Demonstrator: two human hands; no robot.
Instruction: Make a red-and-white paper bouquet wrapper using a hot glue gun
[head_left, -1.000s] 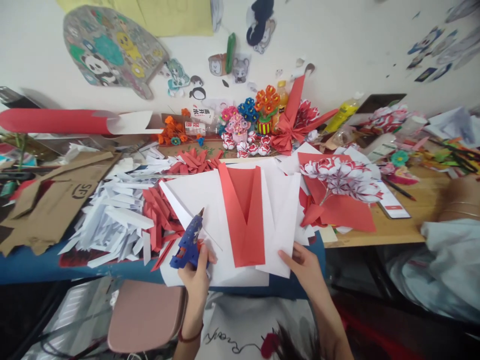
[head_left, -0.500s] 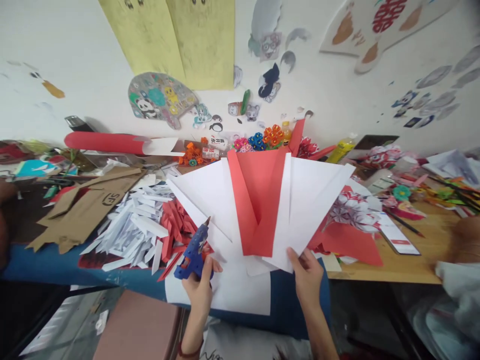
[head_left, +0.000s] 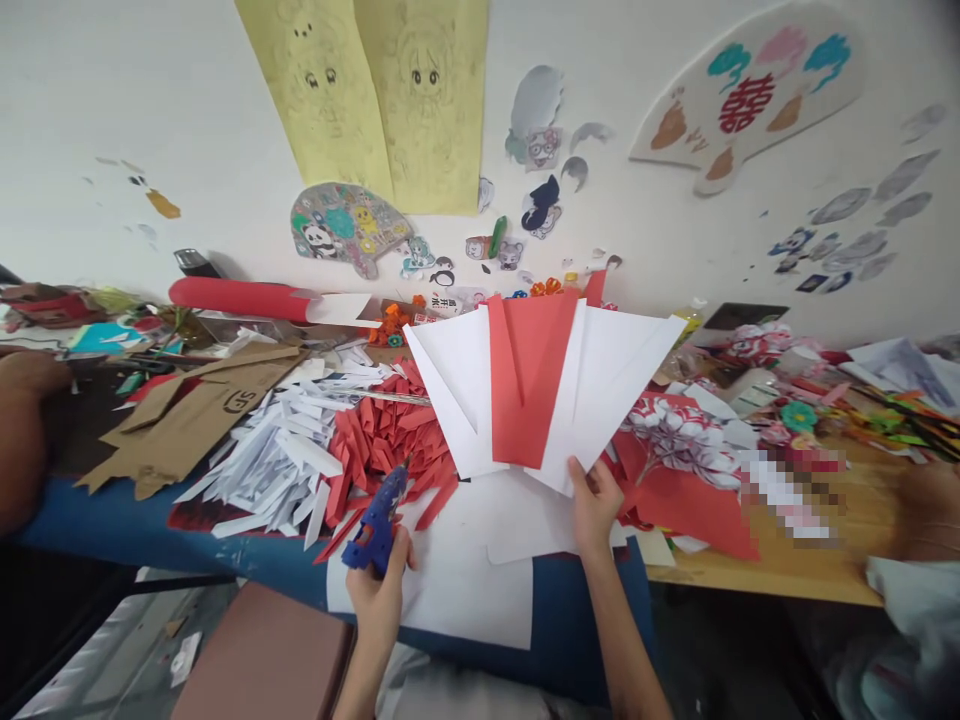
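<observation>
My left hand point(head_left: 381, 590) is wrapped round a blue glue gun point(head_left: 376, 522), whose nozzle points up and away. Between finger and thumb, my right hand point(head_left: 596, 500) pinches the lower right edge of a fan-shaped paper piece point(head_left: 619, 365). Folded white panels form both sides of the fan, and a folded red panel point(head_left: 529, 390) sits in the middle. The fan is held up above white sheets point(head_left: 469, 590) on the blue cloth. Folded red strips point(head_left: 390, 420) lie beyond the glue gun, beside a heap of white strips point(head_left: 285, 450).
Flattened brown cardboard point(head_left: 180, 430) lies on the left. Red-and-white paper flowers point(head_left: 682, 435) and red paper point(head_left: 690, 510) are on the right. A rolled red sheet point(head_left: 232, 300) rests near the wall. Another person's arm point(head_left: 26, 420) is at the far left; a sleeve point(head_left: 919, 590) shows at right.
The fan has moved away from the glue gun, its left edge shifting right and its lower edge rising. My left hand has drawn slightly left and down with the gun. The camera view has tilted up.
</observation>
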